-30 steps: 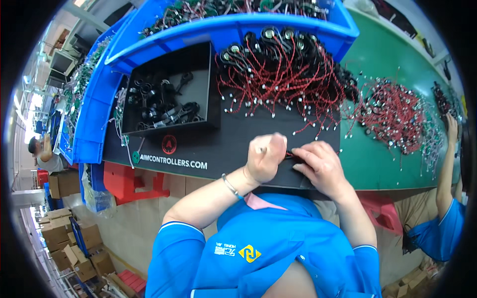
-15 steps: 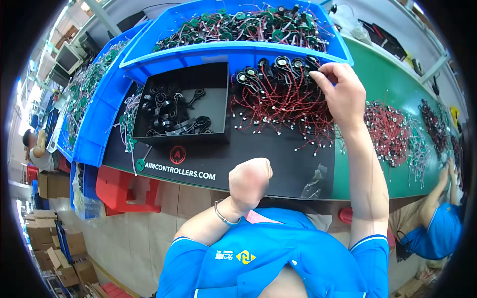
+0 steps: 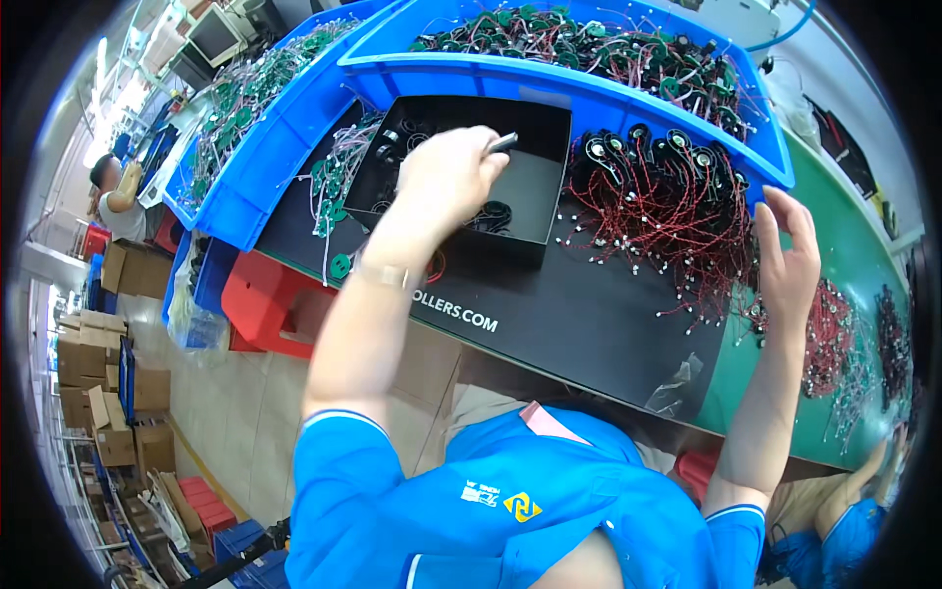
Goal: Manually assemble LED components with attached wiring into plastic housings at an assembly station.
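My left hand (image 3: pixel 446 182) is over the black box (image 3: pixel 538 228), its fingers closed on a small dark part with a shiny edge (image 3: pixel 502 143). Inside the box lie black round parts with short arms (image 3: pixel 491 216), partly hidden by that hand and forearm. My right hand (image 3: pixel 788 250) is at the right end of a row of black round parts with twisted red-and-black wires (image 3: pixel 653 201). Its thumb and fingers are apart, and I see nothing between them. The wires fan out toward me over the dark mat (image 3: pixel 579 324), ending in small white connectors.
Behind stands a blue bin (image 3: pixel 608 98) of green boards and wires; another blue bin (image 3: pixel 245 182) is at the left. On the green tabletop at the right lie red wire bundles (image 3: pixel 826 334). A clear plastic bag (image 3: pixel 675 385) rests near the front edge. A co-worker's arm (image 3: pixel 863 476) shows at far right.
My left hand has gone from in front of my chest to above the black box. My right fingers have spread apart from a pinch near the wired parts. The whole view has shifted.
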A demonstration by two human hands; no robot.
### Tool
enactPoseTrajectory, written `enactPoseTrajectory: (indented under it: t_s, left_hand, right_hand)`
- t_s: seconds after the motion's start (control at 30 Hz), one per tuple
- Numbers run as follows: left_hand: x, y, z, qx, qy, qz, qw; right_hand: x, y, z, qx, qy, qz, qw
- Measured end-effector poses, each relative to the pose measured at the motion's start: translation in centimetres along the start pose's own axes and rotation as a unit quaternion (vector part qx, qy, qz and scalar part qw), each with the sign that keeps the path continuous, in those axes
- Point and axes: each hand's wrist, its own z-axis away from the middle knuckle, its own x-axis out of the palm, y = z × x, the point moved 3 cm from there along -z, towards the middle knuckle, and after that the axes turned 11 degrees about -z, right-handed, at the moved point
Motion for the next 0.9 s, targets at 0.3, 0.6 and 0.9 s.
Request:
enactPoseTrajectory:
  t_s: [0.3, 0.6, 0.9]
  left_hand:
    - [9.2, -2.6, -7.8, -0.002, -0.251, -0.209, 0.945]
    - [5.6, -5.1, -9.2, 0.019, -0.034, 0.056, 0.998]
    - [-3.2, 1.4, 0.3, 0.012, 0.144, 0.485, 0.862]
  right_hand:
    - [-2.0, -0.9, 12.8, -0.026, -0.085, -0.081, 0.993]
    - [-11.7, 4.8, 18.6, 0.196, 0.065, 0.048, 0.977]
    - [-16.8, 14.3, 18.4, 0.183, 0.013, 0.215, 0.959]
